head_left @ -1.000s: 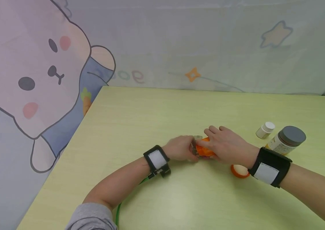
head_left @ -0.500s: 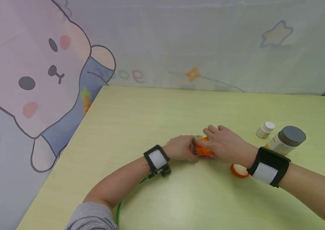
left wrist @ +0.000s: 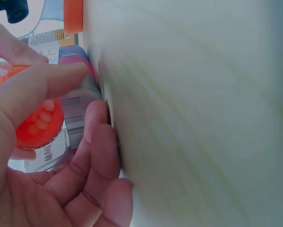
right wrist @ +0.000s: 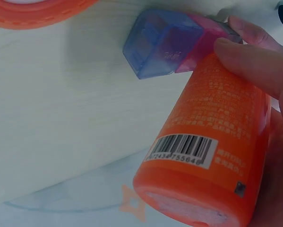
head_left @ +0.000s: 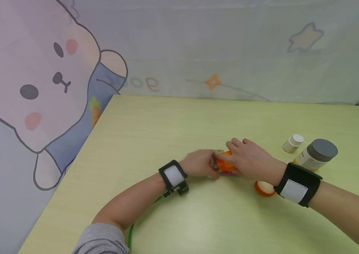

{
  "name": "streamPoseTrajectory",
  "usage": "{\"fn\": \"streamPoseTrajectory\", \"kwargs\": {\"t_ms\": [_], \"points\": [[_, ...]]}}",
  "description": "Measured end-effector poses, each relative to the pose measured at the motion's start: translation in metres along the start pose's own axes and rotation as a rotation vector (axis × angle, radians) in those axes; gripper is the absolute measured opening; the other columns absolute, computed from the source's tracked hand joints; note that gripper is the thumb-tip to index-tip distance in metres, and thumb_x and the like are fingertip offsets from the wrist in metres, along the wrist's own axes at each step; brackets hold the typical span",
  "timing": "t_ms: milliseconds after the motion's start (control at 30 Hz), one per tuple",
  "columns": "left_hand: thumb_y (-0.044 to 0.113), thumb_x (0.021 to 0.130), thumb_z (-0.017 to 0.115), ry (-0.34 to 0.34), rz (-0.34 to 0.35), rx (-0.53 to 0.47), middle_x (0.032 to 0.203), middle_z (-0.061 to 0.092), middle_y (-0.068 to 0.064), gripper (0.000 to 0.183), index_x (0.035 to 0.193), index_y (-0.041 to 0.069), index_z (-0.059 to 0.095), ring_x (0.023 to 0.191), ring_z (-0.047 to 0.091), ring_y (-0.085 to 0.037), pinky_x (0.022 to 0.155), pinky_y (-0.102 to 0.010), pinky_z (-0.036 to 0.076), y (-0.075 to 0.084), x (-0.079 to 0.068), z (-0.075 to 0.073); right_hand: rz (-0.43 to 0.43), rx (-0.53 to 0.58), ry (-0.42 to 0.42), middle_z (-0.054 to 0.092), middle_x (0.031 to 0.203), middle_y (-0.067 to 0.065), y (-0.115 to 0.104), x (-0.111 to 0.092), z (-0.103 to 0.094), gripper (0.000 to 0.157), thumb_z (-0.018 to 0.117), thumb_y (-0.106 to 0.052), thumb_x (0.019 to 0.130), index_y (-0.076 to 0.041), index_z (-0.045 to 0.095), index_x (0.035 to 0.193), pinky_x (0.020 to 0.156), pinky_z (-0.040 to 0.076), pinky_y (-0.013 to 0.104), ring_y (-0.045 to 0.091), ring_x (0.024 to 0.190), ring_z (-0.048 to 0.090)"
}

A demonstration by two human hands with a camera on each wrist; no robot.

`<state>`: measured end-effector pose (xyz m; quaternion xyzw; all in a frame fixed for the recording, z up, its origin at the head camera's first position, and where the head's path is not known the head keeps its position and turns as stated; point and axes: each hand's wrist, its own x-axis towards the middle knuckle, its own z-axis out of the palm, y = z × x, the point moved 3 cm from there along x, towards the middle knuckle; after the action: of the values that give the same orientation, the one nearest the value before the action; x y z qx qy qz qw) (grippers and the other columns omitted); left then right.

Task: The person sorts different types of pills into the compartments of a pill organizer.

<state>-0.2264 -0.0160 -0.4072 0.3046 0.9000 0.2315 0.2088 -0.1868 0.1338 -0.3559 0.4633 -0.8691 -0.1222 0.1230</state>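
Note:
My right hand (head_left: 250,160) grips an orange bottle (right wrist: 198,123), tilted with its mouth towards my left hand (head_left: 199,163). In the left wrist view, several pale tablets (left wrist: 39,120) show inside that mouth. Beneath it on the table lies a weekly pill organizer (right wrist: 162,42) with blue, pink and grey compartments. A clear lid (left wrist: 49,153) marked "Wed" stands raised. My left hand holds the organizer between its thumb and curled fingers, the thumb crossing in front of the bottle's mouth. From the head view the hands hide most of the organizer, and whether any tablets lie inside it I cannot tell.
An orange-rimmed cap (head_left: 265,189) lies on the table just below my right wrist. Farther right stand a small white bottle (head_left: 293,143) and a larger jar with a grey lid (head_left: 322,150). A green cable (head_left: 130,234) runs beside my left forearm.
Almost nothing moves. The right hand and the orange bottle shift very slightly, while the left hand stays where it was on the organizer.

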Motion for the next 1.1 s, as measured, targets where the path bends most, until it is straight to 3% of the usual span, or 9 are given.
{"fn": "streamPoseTrajectory", "kwargs": {"t_ms": [200, 400, 567, 800, 933, 1100], "points": [[0.037, 0.071, 0.073, -0.003, -0.008, 0.003, 0.079, 0.055, 0.006, 0.045, 0.102, 0.014, 0.050, 0.069, 0.050, -0.009, 0.058, -0.022, 0.040, -0.001, 0.001, 0.002, 0.071, 0.140, 0.034, 0.045, 0.084, 0.004, 0.008, -0.013, 0.004, 0.056, 0.072, -0.042, 0.071, -0.015, 0.053, 0.117, 0.062, 0.040, 0.032, 0.019, 0.076, 0.043], [0.038, 0.071, 0.073, -0.010, -0.002, 0.008, 0.078, 0.055, 0.007, 0.047, 0.105, 0.013, 0.051, 0.070, 0.051, -0.008, 0.058, -0.022, 0.040, -0.001, 0.001, 0.003, 0.275, 0.372, -0.004, 0.051, 0.094, -0.001, 0.012, -0.036, 0.001, 0.060, 0.063, -0.050, 0.078, -0.016, 0.045, 0.125, 0.068, 0.044, 0.033, 0.015, 0.080, 0.049], [0.037, 0.071, 0.073, -0.010, 0.001, 0.011, 0.078, 0.056, 0.007, 0.048, 0.107, 0.013, 0.052, 0.070, 0.051, -0.008, 0.058, -0.022, 0.040, 0.000, 0.000, 0.002, 0.395, 0.563, 0.028, 0.054, 0.100, -0.004, 0.002, -0.052, -0.005, 0.060, 0.060, -0.052, 0.080, -0.022, 0.040, 0.128, 0.067, 0.045, 0.031, 0.011, 0.081, 0.051], [0.036, 0.071, 0.073, 0.000, 0.001, -0.006, 0.076, 0.055, 0.007, 0.049, 0.108, 0.013, 0.051, 0.069, 0.050, -0.008, 0.059, -0.022, 0.040, -0.004, -0.001, 0.003, 0.405, 0.880, 0.115, 0.055, 0.110, -0.010, -0.029, -0.060, -0.009, 0.059, 0.065, -0.044, 0.078, -0.022, 0.039, 0.126, 0.079, 0.046, 0.035, 0.008, 0.093, 0.053], [0.035, 0.071, 0.074, 0.000, 0.000, -0.021, 0.077, 0.055, 0.006, 0.049, 0.109, 0.012, 0.052, 0.069, 0.051, -0.009, 0.059, -0.023, 0.040, -0.005, -0.003, 0.002, 0.412, 1.073, 0.047, 0.053, 0.113, -0.013, -0.051, -0.058, -0.005, 0.061, 0.066, -0.044, 0.078, -0.023, 0.038, 0.129, 0.084, 0.043, 0.037, 0.007, 0.101, 0.051], [0.035, 0.070, 0.075, 0.003, -0.008, -0.020, 0.077, 0.055, 0.006, 0.051, 0.108, 0.012, 0.051, 0.068, 0.051, -0.008, 0.059, -0.022, 0.041, -0.007, -0.003, 0.002, 0.401, 1.206, -0.005, 0.051, 0.120, -0.014, -0.070, -0.054, 0.000, 0.062, 0.067, -0.045, 0.076, -0.028, 0.039, 0.129, 0.088, 0.041, 0.037, 0.008, 0.110, 0.047]]}}
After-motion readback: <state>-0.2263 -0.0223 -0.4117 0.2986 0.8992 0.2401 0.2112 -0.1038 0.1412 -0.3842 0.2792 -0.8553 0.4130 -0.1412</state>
